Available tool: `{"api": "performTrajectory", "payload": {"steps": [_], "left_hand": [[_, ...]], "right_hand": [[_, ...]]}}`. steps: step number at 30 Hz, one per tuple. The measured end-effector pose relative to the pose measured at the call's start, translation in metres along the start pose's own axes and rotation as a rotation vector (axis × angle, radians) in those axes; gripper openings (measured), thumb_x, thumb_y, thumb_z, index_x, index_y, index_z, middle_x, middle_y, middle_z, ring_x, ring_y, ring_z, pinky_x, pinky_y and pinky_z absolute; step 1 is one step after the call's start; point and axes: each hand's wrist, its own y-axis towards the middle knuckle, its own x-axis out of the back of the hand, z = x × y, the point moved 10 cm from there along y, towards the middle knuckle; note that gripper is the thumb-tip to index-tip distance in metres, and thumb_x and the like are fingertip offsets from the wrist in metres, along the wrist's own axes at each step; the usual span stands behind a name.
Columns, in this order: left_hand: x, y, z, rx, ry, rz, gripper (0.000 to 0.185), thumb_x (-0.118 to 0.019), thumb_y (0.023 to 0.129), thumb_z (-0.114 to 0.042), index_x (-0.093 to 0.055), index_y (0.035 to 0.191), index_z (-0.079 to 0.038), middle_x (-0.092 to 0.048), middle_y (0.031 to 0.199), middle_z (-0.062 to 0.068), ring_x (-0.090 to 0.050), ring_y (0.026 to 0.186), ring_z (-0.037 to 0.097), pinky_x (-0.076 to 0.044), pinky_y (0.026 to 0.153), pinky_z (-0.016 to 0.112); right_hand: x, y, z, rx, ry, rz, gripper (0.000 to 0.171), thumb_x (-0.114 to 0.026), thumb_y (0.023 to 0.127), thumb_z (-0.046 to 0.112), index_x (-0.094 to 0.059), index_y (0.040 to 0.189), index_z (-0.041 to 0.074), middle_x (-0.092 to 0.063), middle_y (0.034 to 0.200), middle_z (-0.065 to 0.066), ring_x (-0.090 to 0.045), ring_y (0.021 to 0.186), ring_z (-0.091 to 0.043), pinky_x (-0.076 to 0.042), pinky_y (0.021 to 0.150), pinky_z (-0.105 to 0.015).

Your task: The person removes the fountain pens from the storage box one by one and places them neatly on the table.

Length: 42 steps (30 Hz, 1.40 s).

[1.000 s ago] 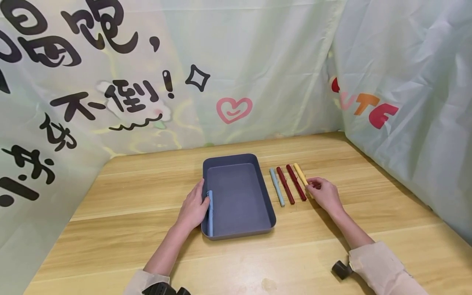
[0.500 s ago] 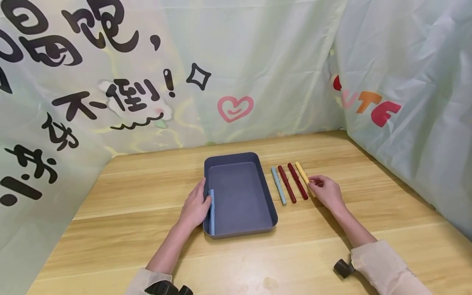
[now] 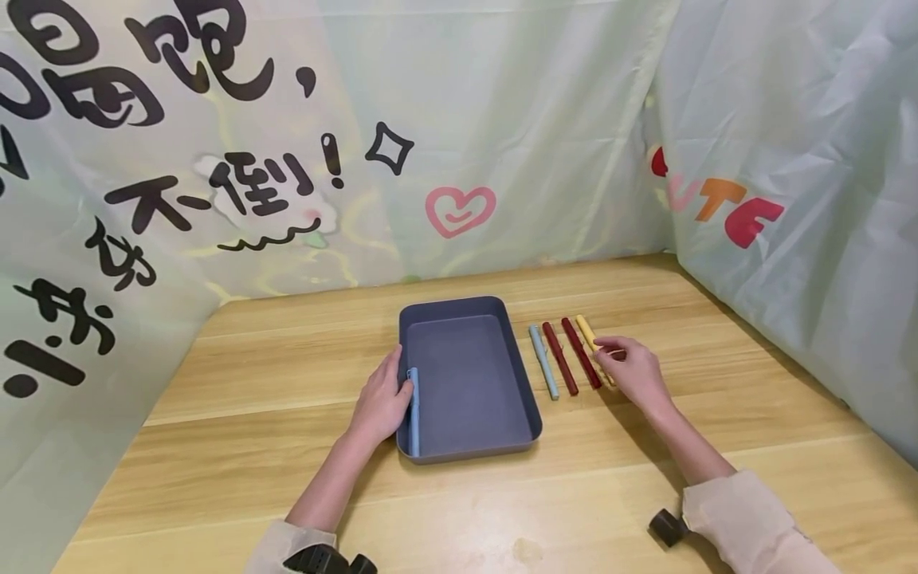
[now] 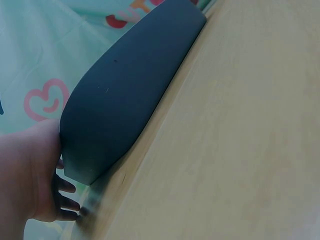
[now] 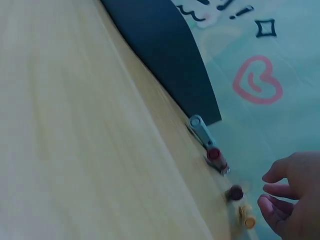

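Observation:
My left hand (image 3: 378,399) holds the left wall of a dark grey-blue tray (image 3: 469,391), thumb over the rim and fingers outside. A blue pen (image 3: 413,422) lies inside, along that wall, near the thumb. Right of the tray, a light blue pen (image 3: 543,363), two dark red pens (image 3: 560,359) and a yellow pen (image 3: 586,330) lie side by side on the table. Over the yellow pen's near part is my right hand (image 3: 633,371), fingers loosely bent. In the right wrist view, a gap shows between its fingertips and the yellow pen (image 5: 247,218).
The wooden table (image 3: 272,383) ends at a printed fabric backdrop (image 3: 545,143) at the back and sides. A black wrist device (image 3: 319,560) is on the left sleeve, and a black piece (image 3: 668,526) is beside the right sleeve.
My right fingers pinched the yellow pen before; now they have come off it and loosened. The pen stays in the row. My left hand keeps its place on the tray.

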Motion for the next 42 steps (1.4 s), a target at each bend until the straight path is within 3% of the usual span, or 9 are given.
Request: {"api": "performTrajectory", "payload": {"steps": [7,19,37,42], "left_hand": [[0.001,0.000,0.000,-0.003,-0.006,-0.006,0.060,-0.041,0.096,-0.023,-0.016,0.147,-0.007,-0.022,0.147,0.018,-0.022,0.132,0.036,-0.020,0.103,0.052],[0.000,-0.001,-0.001,-0.015,-0.018,-0.002,0.057,-0.036,0.097,-0.020,-0.014,0.148,-0.008,-0.020,0.148,0.016,-0.019,0.133,0.033,-0.018,0.104,0.052],[0.001,0.000,-0.001,-0.035,-0.003,-0.025,0.056,-0.034,0.096,-0.018,-0.016,0.147,-0.007,-0.022,0.148,0.016,-0.022,0.133,0.032,-0.020,0.104,0.050],[0.002,0.000,-0.001,-0.030,0.009,-0.028,0.056,-0.035,0.096,-0.017,-0.016,0.147,-0.007,-0.023,0.147,0.016,-0.023,0.132,0.033,-0.022,0.103,0.051]], "right_hand": [[-0.015,-0.004,0.035,0.037,0.012,0.060,0.027,-0.060,0.088,0.009,-0.062,0.111,-0.005,-0.062,0.101,-0.020,-0.059,0.088,-0.030,-0.048,0.071,-0.033],[-0.053,-0.013,0.100,0.194,0.070,0.149,0.019,-0.064,0.082,0.002,-0.067,0.101,-0.002,-0.065,0.091,-0.011,-0.061,0.078,-0.023,-0.049,0.069,-0.032],[-0.131,-0.036,0.157,0.305,0.087,0.387,0.017,-0.066,0.082,0.007,-0.067,0.099,0.002,-0.058,0.087,0.000,-0.058,0.075,-0.013,-0.049,0.067,-0.027],[-0.149,-0.043,0.172,0.354,0.086,0.430,0.016,-0.066,0.082,0.007,-0.067,0.098,0.002,-0.060,0.091,-0.003,-0.059,0.076,-0.013,-0.049,0.067,-0.025]]}}
